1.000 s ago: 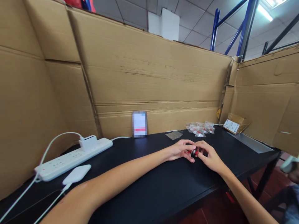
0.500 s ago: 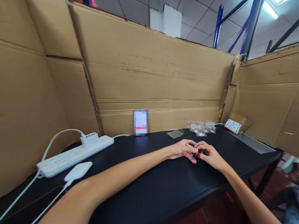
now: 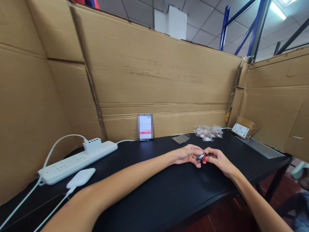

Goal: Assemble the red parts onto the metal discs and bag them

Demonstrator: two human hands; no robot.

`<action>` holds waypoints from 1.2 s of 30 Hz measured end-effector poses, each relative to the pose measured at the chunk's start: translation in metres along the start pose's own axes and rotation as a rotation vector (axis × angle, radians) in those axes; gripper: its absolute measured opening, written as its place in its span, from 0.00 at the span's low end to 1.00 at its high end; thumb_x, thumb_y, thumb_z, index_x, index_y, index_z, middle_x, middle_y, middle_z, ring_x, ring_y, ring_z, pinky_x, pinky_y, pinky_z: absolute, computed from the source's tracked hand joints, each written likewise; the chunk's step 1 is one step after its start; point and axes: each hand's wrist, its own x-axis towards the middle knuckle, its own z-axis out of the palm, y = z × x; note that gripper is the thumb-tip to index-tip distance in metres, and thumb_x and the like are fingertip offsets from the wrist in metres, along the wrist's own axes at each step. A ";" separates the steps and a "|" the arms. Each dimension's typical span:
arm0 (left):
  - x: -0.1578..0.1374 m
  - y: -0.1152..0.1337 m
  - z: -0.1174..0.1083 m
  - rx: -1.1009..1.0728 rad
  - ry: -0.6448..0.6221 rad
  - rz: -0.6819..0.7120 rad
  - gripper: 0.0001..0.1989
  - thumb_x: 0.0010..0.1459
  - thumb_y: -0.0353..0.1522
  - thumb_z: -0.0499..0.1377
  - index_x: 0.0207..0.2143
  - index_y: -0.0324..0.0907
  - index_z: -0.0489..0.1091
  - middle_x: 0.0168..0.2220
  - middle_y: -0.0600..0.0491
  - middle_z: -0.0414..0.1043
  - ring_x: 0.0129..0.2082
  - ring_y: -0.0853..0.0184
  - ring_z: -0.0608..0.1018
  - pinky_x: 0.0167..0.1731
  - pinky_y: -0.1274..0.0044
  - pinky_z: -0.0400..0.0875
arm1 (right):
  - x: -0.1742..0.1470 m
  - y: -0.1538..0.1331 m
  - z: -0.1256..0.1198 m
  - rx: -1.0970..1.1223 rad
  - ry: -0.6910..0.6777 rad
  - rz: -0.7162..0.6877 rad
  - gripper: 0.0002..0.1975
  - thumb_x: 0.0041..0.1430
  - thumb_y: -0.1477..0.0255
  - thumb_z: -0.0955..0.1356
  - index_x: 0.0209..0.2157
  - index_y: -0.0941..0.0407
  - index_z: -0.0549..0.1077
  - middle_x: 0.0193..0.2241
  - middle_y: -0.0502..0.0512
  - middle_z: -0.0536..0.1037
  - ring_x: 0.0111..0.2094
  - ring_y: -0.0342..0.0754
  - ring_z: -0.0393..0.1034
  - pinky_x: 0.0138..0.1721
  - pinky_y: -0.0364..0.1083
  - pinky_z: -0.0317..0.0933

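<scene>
Between my hands is a small black and red object (image 3: pixel 201 157) with a pale shiny face; its exact kind is too small to tell. My left hand (image 3: pixel 189 154) pinches its left side with thumb and fingers. At the red side, the thumb and fingertips of my right hand (image 3: pixel 214 158) close on it. Both hands are just above the black table (image 3: pixel 169 190). Behind them lies a flat clear plastic bag (image 3: pixel 181 139). Farther right is a pile of clear bags (image 3: pixel 208 132) with small red items inside.
A phone (image 3: pixel 145 127) with a blurred screen leans on the cardboard wall (image 3: pixel 159 80). On the left are a white power strip (image 3: pixel 79 161) and a white cabled device (image 3: pixel 81 177). A labelled brown package (image 3: pixel 243 128) stands at the right corner. Part of another person (image 3: pixel 296 206) shows lower right.
The small object has turned in my fingers, so its pale shiny face now shows. My right fingers have shifted slightly around it. The things on the table stay put.
</scene>
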 end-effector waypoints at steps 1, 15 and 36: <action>0.000 0.000 -0.001 -0.003 -0.002 -0.005 0.21 0.52 0.40 0.65 0.43 0.34 0.70 0.35 0.42 0.77 0.27 0.65 0.79 0.30 0.73 0.73 | 0.000 -0.002 0.000 0.000 0.001 0.011 0.15 0.50 0.59 0.71 0.30 0.57 0.72 0.30 0.52 0.73 0.32 0.46 0.68 0.40 0.46 0.62; 0.006 -0.006 0.001 -0.111 0.148 0.040 0.21 0.55 0.43 0.62 0.42 0.35 0.68 0.33 0.44 0.75 0.29 0.63 0.80 0.33 0.71 0.74 | 0.005 0.021 -0.007 -0.100 0.161 -0.017 0.21 0.53 0.53 0.69 0.34 0.57 0.72 0.32 0.55 0.76 0.34 0.47 0.69 0.39 0.46 0.62; -0.016 0.006 -0.071 1.501 1.163 -0.334 0.30 0.60 0.50 0.45 0.31 0.36 0.76 0.39 0.34 0.74 0.45 0.48 0.74 0.41 0.65 0.65 | 0.008 0.033 -0.012 -0.112 0.294 0.011 0.25 0.48 0.50 0.70 0.35 0.58 0.72 0.32 0.56 0.77 0.33 0.48 0.70 0.38 0.46 0.63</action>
